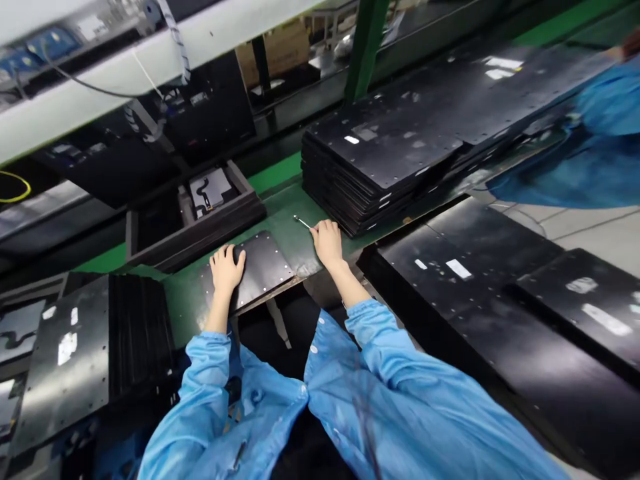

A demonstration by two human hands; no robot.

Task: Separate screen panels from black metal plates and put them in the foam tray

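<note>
A black panel (264,267) with small dots along its edges lies on the green bench top in front of me. My left hand (227,270) rests over the panel's left end, its thumb apart from the other fingers. To the right of the panel, my right hand (329,243) is closed around a slim metal tool (301,221) with a small dark tip. The tool points up and left over the green surface, away from the panel. Its handle end is hidden in my fingers, so its exact kind does not show.
A tall stack of black panels (380,143) stands at the back right; more panels (450,267) lie at lower right. Another stack (75,353) is at left. Behind the bench sits a dark open box (197,230) with parts. A co-worker's blue sleeve (610,100) shows at far right.
</note>
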